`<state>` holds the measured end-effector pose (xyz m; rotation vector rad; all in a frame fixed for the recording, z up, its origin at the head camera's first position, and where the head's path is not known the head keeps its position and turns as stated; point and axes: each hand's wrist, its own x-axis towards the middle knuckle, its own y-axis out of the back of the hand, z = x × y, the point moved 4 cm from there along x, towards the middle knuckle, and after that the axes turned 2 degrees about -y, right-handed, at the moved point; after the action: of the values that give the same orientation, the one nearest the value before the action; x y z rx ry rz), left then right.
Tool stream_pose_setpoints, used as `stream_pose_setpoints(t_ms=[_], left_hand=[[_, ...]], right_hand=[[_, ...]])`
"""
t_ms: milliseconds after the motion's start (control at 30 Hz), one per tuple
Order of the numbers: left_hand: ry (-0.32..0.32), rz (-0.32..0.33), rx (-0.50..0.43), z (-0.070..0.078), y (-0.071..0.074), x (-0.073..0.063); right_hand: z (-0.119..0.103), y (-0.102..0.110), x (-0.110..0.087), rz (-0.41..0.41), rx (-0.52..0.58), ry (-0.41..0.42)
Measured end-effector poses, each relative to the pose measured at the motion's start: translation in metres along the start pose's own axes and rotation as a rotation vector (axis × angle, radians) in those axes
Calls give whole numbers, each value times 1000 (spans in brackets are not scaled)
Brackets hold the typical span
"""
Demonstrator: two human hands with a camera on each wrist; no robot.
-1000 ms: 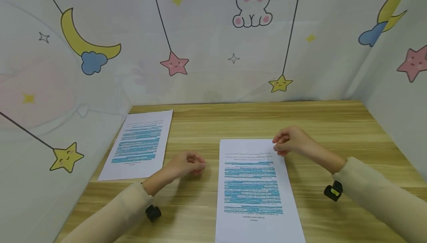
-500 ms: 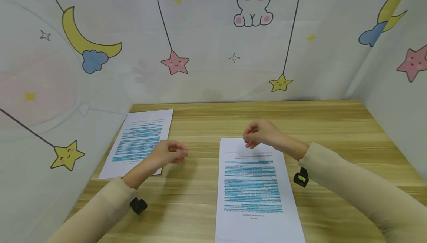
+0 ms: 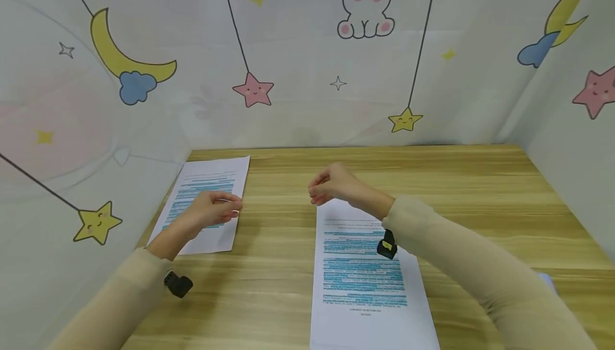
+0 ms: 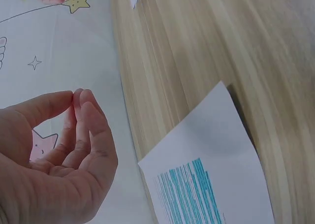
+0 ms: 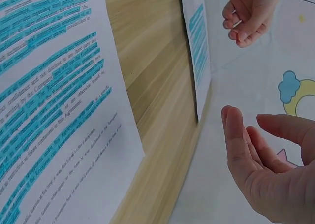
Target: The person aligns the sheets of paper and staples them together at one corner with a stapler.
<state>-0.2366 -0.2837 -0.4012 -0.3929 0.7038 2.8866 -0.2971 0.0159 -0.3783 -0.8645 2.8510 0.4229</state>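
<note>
My left hand [image 3: 204, 215] hovers over the right part of the left paper stack [image 3: 221, 240], fingers loosely curled and thumb tip against the fingertips. In the left wrist view nothing shows between them. My right hand [image 3: 338, 185] is in the air at the far left corner of the middle paper stack [image 3: 362, 270], palm turned left. Its thumb and fingers stand apart with nothing between, as the right wrist view shows. Both stacks carry printed text with blue highlighting, upside down to me. My left hand and forearm hide part of the left stack's text.
The wooden table [image 3: 456, 179] meets a white cloth backdrop [image 3: 298, 46] printed with stars, moons and a rabbit. A small pale-blue object [image 3: 548, 281] peeks out behind the right sleeve. Bare wood lies between the two stacks.
Both hands have moved left and slightly away from me. The right has passed from the middle stack's far right corner to its far left corner. Both stacks lie where they were.
</note>
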Motion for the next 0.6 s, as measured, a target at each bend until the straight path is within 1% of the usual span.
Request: stream_pose_setpoints(t_ms=[133,233,367,467,600], left_hand=[[7,-5,3,-3,11,1],[15,-25,3,-6,18,3],[35,-41,18,-13,29,6],[46,-28,34,-20,40,9],[65,13,15,-30,55,13]], right_hand=[[3,-15,12,-1,32,-9],[5,-27,22,-5,62,-24],[7,-42,34,2,89,-38],[7,-51,42,12,102,-43],[5,-61,50,15,110,-56]])
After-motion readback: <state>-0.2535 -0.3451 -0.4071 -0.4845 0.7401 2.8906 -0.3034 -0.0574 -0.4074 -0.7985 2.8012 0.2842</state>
